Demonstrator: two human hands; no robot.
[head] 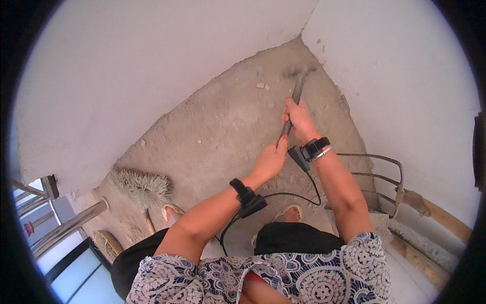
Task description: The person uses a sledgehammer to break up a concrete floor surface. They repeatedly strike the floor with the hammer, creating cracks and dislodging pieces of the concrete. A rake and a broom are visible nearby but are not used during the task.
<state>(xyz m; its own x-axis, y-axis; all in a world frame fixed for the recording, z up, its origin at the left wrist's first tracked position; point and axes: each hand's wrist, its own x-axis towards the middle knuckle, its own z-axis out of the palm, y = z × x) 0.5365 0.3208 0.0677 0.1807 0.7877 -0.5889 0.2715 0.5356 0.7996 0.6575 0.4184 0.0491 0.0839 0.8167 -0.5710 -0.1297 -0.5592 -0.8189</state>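
Both my hands are wrapped around the dark handle (pixel 298 88) of a hand tool. Its crosswise head (pixel 302 71) is blurred, so I cannot tell its exact kind or whether it touches the floor. My right hand (pixel 300 117) grips higher up, closer to the head. Lower down, my left hand (pixel 270 159) holds the handle's near end, with the thumb along it. Beneath them is a rough, dusty concrete floor (pixel 228 133). A few pale chips (pixel 262 86) lie left of the tool's head, near the corner.
White walls (pixel 125 68) meet at the far corner. A mop-like brush (pixel 142 186) lies at left, near a metal rail (pixel 70 228). A curved metal rack (pixel 379 176) stands at right. Black cables (pixel 292 194) run from my wrist straps, above my sandalled feet (pixel 290 214).
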